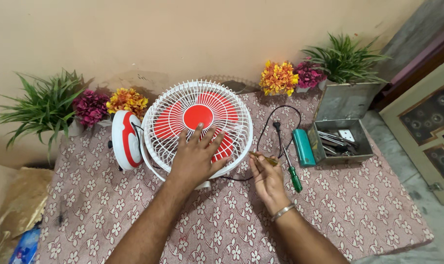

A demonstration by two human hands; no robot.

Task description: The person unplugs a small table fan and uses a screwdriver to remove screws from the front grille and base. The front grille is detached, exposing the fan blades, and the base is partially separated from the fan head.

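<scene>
Beige plaster wall behind; a counter [359, 215] draped in a pink cloth with a white flower print, artificial plants and flower clusters along its back edge.

A small table fan with a white wire grille and red blades [198, 122] lies on its back near the counter's middle, grille facing up. Its white and red rear housing [125, 139] sits just beside it on the left.

The left hand [195, 159] rests flat on the lower part of the grille, fingers [198, 131] spread wide, gripping nothing, only pressing.

The right hand [267, 178] sits just right of the fan's rim, fingers pinched around a thin yellowish-handled tool [263, 157]. The tool's long axis runs roughly left to right, its tip pointing at the fan's near edge; the tip is too small to identify.

A green-handled screwdriver [291, 171] lies on the cloth just beside the right hand, shaft pointing away from the person. Further right, an open grey metal toolbox [340, 142] with a teal lid [303, 146] beside it. A black cord [275, 122] loops between fan and toolbox.

The right hand is the nearer to the rim's right side.
</scene>
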